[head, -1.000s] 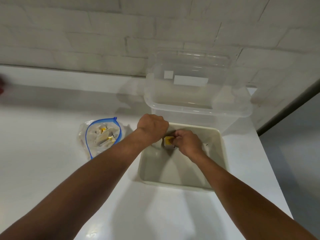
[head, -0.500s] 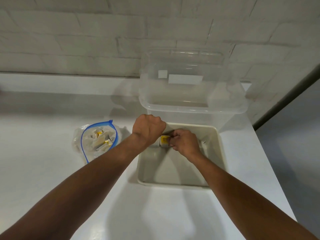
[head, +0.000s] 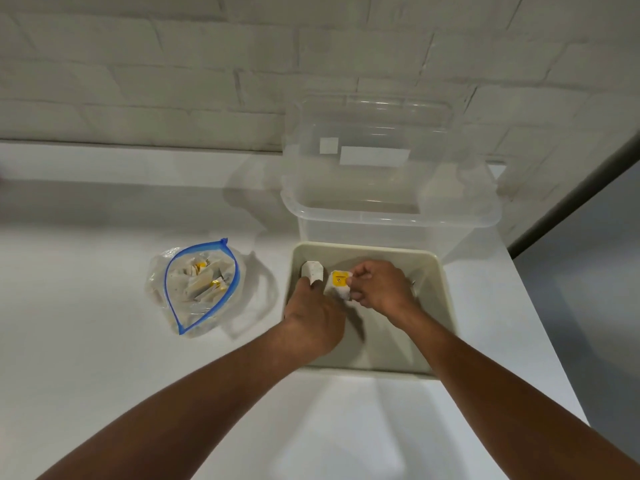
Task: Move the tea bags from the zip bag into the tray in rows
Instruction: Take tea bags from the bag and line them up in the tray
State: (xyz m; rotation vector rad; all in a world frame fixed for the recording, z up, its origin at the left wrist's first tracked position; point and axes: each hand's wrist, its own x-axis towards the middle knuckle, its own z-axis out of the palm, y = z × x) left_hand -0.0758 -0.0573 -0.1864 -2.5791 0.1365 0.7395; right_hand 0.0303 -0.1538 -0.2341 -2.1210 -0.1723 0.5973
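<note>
A beige square tray (head: 440, 306) sits on the white counter. Both hands are inside it near its far left corner. My left hand (head: 313, 318) touches a white tea bag (head: 312, 270) with its fingertips; whether it grips it is hidden. My right hand (head: 377, 287) pinches a second tea bag with a yellow tag (head: 338, 284) just right of the first. The open zip bag (head: 199, 285), with a blue zipper rim, lies left of the tray and holds several more tea bags.
A clear plastic storage box (head: 388, 202) stands directly behind the tray, against the white brick wall. The counter's right edge runs close beside the tray, with a dark floor beyond it.
My left hand has drawn back toward me, uncovering the white tea bag in the tray's far left corner. My right hand still holds the yellow-tagged tea bag beside it.
</note>
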